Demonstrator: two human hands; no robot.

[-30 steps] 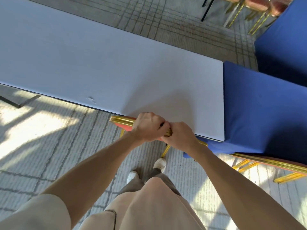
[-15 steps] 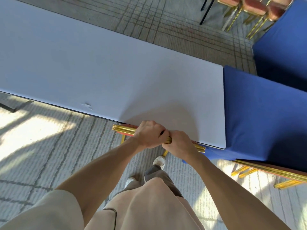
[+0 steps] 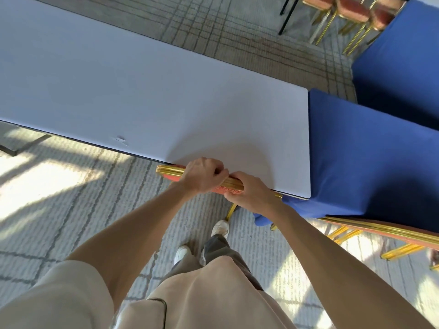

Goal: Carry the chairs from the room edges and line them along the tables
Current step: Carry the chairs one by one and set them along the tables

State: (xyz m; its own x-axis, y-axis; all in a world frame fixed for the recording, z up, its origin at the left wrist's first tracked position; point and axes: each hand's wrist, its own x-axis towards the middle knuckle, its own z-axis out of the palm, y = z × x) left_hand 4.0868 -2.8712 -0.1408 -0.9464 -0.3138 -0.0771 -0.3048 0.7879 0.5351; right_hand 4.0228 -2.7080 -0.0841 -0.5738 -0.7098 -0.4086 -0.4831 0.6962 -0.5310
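Note:
A chair (image 3: 169,171) with a gold frame and red padding stands at the near edge of the white table (image 3: 147,98), its seat hidden under the tabletop. My left hand (image 3: 202,176) grips the top rail of its back. Right beside it, my right hand (image 3: 251,194) grips the same rail. One gold leg shows below the hands, near my shoes.
A blue-clothed table (image 3: 370,162) adjoins the white one on the right, with a second gold-framed chair (image 3: 380,231) tucked at its near edge. Another blue table (image 3: 403,58) and several red chairs (image 3: 351,10) stand at the far right. Patterned carpet lies all around.
The chair back has slid a little further under the table edge, with both hands still on the rail. My feet have stepped closer to the table.

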